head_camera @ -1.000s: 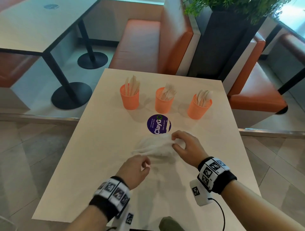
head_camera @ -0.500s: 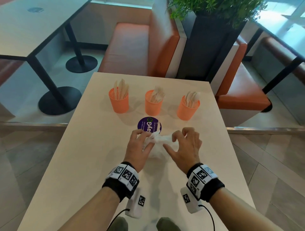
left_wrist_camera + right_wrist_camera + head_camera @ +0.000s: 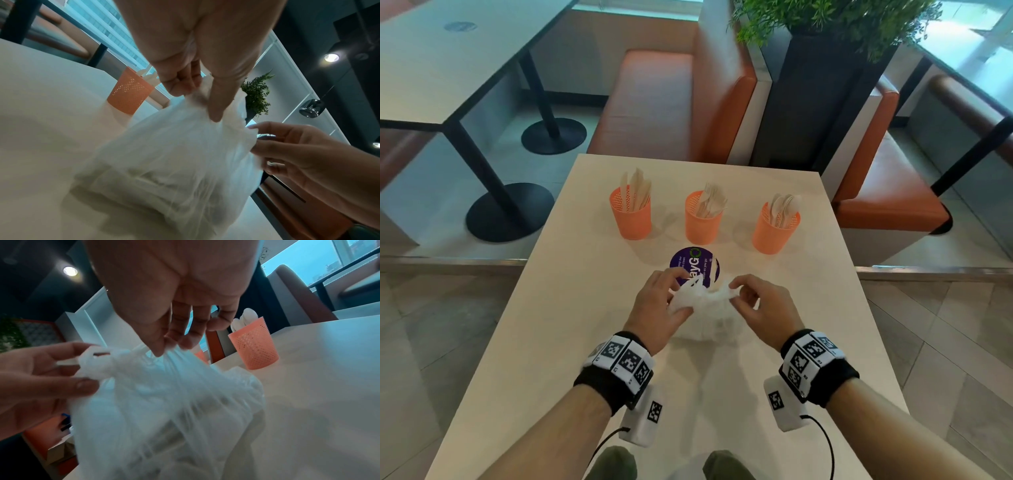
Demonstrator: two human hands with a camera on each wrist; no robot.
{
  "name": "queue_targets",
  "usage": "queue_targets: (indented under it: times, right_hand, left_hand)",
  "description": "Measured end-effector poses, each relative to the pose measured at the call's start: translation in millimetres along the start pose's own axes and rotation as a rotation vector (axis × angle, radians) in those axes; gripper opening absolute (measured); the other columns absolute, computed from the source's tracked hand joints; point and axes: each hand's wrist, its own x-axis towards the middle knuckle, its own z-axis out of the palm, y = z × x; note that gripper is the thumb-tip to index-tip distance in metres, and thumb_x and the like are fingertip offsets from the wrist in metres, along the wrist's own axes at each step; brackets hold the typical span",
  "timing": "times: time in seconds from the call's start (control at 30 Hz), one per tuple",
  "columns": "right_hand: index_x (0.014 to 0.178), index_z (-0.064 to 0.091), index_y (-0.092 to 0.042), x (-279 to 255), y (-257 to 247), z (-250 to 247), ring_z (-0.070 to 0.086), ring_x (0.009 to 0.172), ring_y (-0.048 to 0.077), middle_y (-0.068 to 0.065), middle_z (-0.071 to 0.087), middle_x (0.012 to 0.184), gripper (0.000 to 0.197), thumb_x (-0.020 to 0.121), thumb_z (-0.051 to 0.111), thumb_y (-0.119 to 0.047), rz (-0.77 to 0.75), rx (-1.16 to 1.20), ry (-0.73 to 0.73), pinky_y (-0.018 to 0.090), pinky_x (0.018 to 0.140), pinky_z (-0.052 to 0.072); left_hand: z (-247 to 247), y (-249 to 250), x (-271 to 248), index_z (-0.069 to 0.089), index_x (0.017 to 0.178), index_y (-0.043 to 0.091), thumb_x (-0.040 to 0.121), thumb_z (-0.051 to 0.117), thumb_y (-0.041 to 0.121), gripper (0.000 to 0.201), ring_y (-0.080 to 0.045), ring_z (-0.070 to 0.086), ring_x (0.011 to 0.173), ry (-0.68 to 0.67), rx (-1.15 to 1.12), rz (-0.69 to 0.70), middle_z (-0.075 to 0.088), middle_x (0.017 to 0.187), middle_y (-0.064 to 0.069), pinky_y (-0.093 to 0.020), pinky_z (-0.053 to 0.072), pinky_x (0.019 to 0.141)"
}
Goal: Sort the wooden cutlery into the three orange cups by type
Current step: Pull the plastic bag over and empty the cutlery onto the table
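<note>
Three orange perforated cups stand in a row at the far half of the table: the left cup (image 3: 631, 216) holds wooden knives, the middle cup (image 3: 703, 219) wooden forks, the right cup (image 3: 774, 228) wooden spoons. Nearer to me a thin white plastic bag (image 3: 709, 313) is raised off the table between both hands. My left hand (image 3: 666, 301) pinches its top left edge (image 3: 202, 95). My right hand (image 3: 755, 305) pinches its top right edge (image 3: 164, 350). What the bag contains is blurred.
A round purple sticker (image 3: 693, 269) lies on the table (image 3: 571, 325) just beyond the bag. Orange bench seats (image 3: 654, 106) and a dark planter (image 3: 822, 102) stand past the far edge. The table's edges drop to floor on both sides.
Both hands came together on the plastic bag. They gathered it from flat on the table and lifted its top edges upward.
</note>
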Motion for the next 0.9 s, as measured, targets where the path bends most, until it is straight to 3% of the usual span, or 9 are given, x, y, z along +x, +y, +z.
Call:
queue_targets:
  times: [0.2,0.33,0.4,0.47,0.53,0.63,0.7,0.8,0.9]
  right_hand:
    - [0.088,0.068,-0.022,7.1,9.1,-16.0,0.057,0.077,0.019,-0.002,0.064,0.076,0.014,0.087,0.062,-0.009,0.159,0.034,0.113,0.036,0.078,0.049]
    - [0.09,0.06,-0.028,6.3,3.4,-11.7,0.057,0.094,0.016,-0.008,0.064,0.096,0.013,0.078,0.058,-0.023,0.049,0.024,0.013,0.036,0.089,0.044]
    - [0.095,0.056,-0.03,4.3,-4.2,-6.8,0.059,0.09,0.013,-0.013,0.063,0.093,0.022,0.075,0.061,-0.036,-0.02,-0.007,-0.112,0.038,0.089,0.046]
    - [0.094,0.056,-0.028,4.2,-7.9,-5.0,0.058,0.081,0.007,-0.017,0.061,0.085,0.022,0.08,0.071,-0.035,-0.086,-0.028,-0.098,0.032,0.084,0.046]
    - [0.089,0.056,-0.028,6.2,-7.6,-10.7,0.059,0.076,0.003,-0.017,0.063,0.078,0.018,0.086,0.072,-0.033,-0.059,0.039,-0.004,0.021,0.074,0.045]
    - [0.089,0.057,-0.025,10.3,-4.0,-26.8,0.064,0.074,0.005,-0.01,0.07,0.076,0.011,0.092,0.066,-0.031,0.053,0.117,0.104,0.016,0.064,0.042]
    - [0.091,0.061,-0.019,12.4,-2.0,-36.7,0.058,0.073,0.009,-0.008,0.067,0.082,0.009,0.094,0.064,-0.027,0.064,0.09,0.211,0.014,0.064,0.037]
    - [0.095,0.063,-0.018,16.3,-3.2,-46.2,0.054,0.07,0.021,0.001,0.065,0.083,0.008,0.097,0.058,-0.024,0.084,0.088,0.311,0.029,0.067,0.04]
    - [0.104,0.063,-0.019,18.4,-8.2,-50.0,0.058,0.057,0.018,0.002,0.065,0.072,0.014,0.1,0.05,-0.016,0.139,0.167,0.271,0.033,0.064,0.048]
  left_hand:
    - [-11.1,-16.6,2.8,0.056,0.115,0.027,0.083,0.072,0.019,0.037,-0.009,0.046,0.061,0.066,0.084,-0.049,0.05,0.093,0.002,-0.018,0.041,0.068]
    - [-7.1,-15.5,2.9,0.059,0.11,0.028,0.074,0.08,0.032,0.042,-0.003,0.047,0.079,-0.054,0.136,-0.014,0.047,0.09,0.009,-0.018,0.04,0.077]
    - [-3.7,-7.2,3.3,0.066,0.098,0.021,0.078,0.077,0.033,0.026,-0.005,0.05,0.077,-0.056,0.154,0.035,0.051,0.082,0.014,-0.026,0.044,0.077]
    - [-4.3,-0.3,3.6,0.068,0.094,0.018,0.086,0.069,0.033,0.016,-0.012,0.056,0.074,-0.021,0.154,0.041,0.058,0.075,0.011,-0.031,0.047,0.074]
    - [-10.7,2.4,3.8,0.067,0.096,0.023,0.092,0.061,0.033,0.013,-0.007,0.059,0.064,0.026,0.136,0.025,0.064,0.067,0.005,-0.028,0.048,0.066]
    - [-27.2,0.0,2.9,0.063,0.108,0.033,0.098,0.051,0.027,0.017,0.004,0.058,0.058,0.078,0.12,-0.021,0.067,0.063,0.007,-0.011,0.04,0.059]
    - [-37.0,-2.6,3.5,0.064,0.111,0.028,0.099,0.047,0.018,0.023,0.004,0.058,0.061,0.115,0.128,-0.009,0.069,0.072,0.007,-0.014,0.041,0.062]
    - [-44.2,-4.0,7.3,0.067,0.099,0.013,0.09,0.044,0.013,0.025,-0.019,0.061,0.083,0.239,0.196,0.075,0.068,0.092,-0.003,-0.03,0.044,0.077]
    - [-47.0,5.4,9.6,0.061,0.09,0.011,0.09,0.044,0.003,0.019,-0.026,0.056,0.078,0.29,0.131,0.01,0.063,0.086,-0.006,-0.032,0.039,0.073]
